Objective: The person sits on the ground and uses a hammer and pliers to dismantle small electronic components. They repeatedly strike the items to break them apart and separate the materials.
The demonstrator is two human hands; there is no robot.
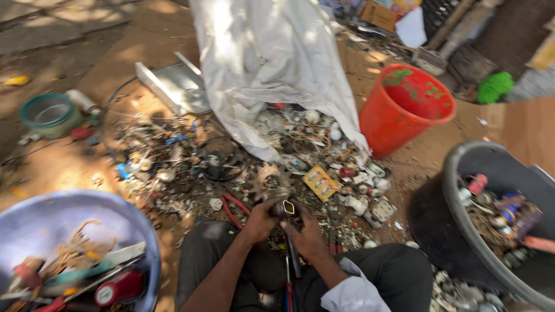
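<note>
Both my hands meet low in the middle of the view, above my knees in dark trousers. My left hand [258, 222] and my right hand [305, 234] together grip a small dark metal part [285, 208] with a light open end. A thin tool with a red and blue handle [289, 286] hangs down between my legs, close under my right hand. Just beyond my hands lies a heap of mixed scrap [272, 156]: wires, sockets, small metal bits and a yellow block [321, 182].
A white sack [272, 58] spills onto the heap. A red bucket [404, 110] stands at the right, a dark tub [462, 167] with sorted scrap further right, a blue basin [63, 214] with tools at lower left, a green bowl [49, 114] at far left.
</note>
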